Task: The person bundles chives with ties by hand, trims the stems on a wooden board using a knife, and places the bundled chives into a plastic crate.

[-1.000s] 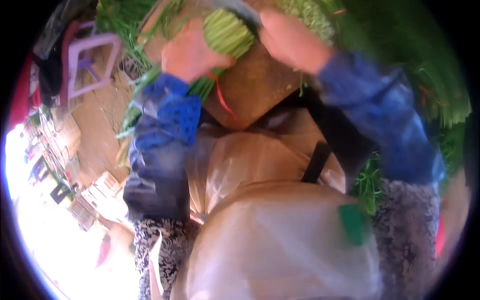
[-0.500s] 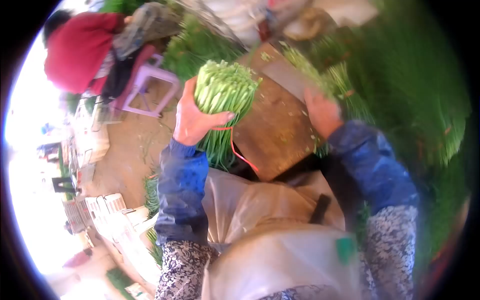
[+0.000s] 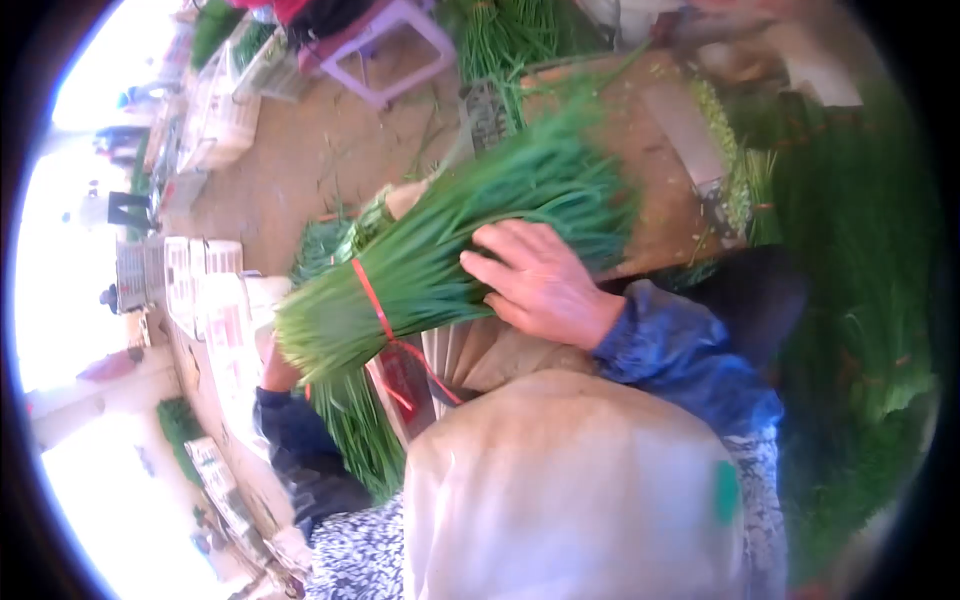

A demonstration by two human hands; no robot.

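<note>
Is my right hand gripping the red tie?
No, the right hand lies on the leafy part of the chive-like bundle, apart from the red tie wrapped nearer its pale end.

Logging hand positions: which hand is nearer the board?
The right hand: it lies on the bundle, near the board; the left hand is farther off, at the bundle's pale end.

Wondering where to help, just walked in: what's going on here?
A bundle of long green stalks, bound with a red tie, is held by a person: the left hand, mostly hidden, at its pale end, the right hand against its leafy side. Beyond, what looks like a blade lies on a wooden board.
</note>
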